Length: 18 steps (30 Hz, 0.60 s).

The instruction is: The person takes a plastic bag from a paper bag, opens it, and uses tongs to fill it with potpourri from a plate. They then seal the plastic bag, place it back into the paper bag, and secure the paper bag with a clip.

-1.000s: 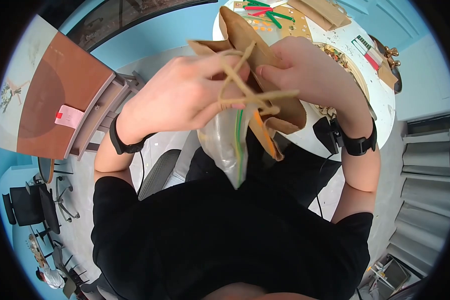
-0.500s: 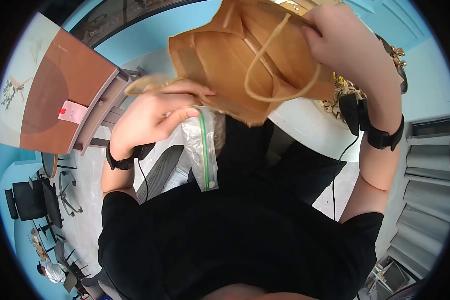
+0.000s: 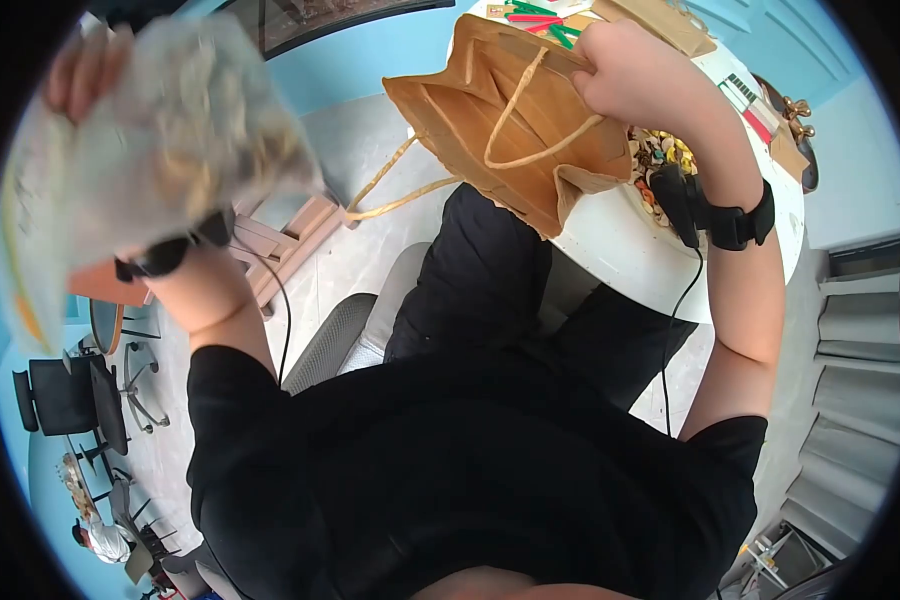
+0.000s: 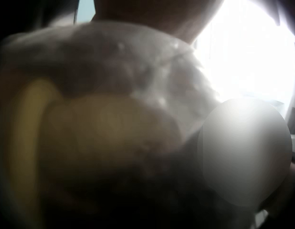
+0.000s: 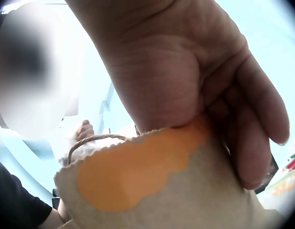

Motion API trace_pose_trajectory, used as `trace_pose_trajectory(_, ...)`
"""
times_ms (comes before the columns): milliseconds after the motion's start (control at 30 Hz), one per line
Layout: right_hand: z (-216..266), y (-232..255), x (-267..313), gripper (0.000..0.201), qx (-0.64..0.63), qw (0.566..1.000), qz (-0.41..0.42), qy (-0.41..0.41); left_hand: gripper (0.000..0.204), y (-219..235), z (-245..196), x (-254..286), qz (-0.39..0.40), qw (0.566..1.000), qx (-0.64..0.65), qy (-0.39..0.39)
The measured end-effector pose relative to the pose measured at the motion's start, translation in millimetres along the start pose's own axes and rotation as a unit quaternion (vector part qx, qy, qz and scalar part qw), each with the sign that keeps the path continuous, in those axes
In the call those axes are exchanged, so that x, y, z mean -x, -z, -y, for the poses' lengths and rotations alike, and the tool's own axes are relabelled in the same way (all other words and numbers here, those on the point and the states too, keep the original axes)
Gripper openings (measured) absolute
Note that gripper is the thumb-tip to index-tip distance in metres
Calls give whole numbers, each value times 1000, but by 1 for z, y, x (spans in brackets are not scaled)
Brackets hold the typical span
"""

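My left hand point(image 3: 88, 72) is raised at the upper left, gripping the edge of a clear zip bag point(image 3: 140, 150) with pale dried pieces inside; the bag is blurred and hides part of the hand. In the left wrist view the bag point(image 4: 162, 71) fills much of the picture, dark and blurred. My right hand point(image 3: 635, 70) pinches the rim of a brown paper bag point(image 3: 470, 110) with rope handles, its mouth facing up. In the right wrist view, the fingers of my right hand point(image 5: 185, 71) hold the rim beside an orange patch point(image 5: 133, 171) on the paper.
A round white table point(image 3: 620, 260) at the right bears a tray of colourful dried pieces point(image 3: 660, 160), red and green sticks point(image 3: 535, 18) and a flat brown paper bag point(image 3: 660, 25). A brown-topped table stands partly behind the zip bag. An office chair point(image 3: 65, 395) is at the far left.
The zip bag has come away from the paper bag and swung far up and left in my left hand. My right hand still holds the paper bag, which has shifted and tilted.
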State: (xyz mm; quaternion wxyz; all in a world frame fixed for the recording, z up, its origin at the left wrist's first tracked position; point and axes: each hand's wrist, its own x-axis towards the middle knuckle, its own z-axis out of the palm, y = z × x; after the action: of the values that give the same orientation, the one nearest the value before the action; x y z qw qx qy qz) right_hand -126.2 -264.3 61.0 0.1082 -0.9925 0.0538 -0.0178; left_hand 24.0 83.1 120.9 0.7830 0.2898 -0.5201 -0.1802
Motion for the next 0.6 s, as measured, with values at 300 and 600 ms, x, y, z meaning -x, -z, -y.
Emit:
trace_pose_trajectory(300,-21,-3,3,18,-73,996,-56,4,37,-87,154,-72,-145,966,-197,-88)
trace_pose_trajectory(600,-60,0,-12,35,-119,992,48,-10,28,-52,124,-21,260,758,-511,311)
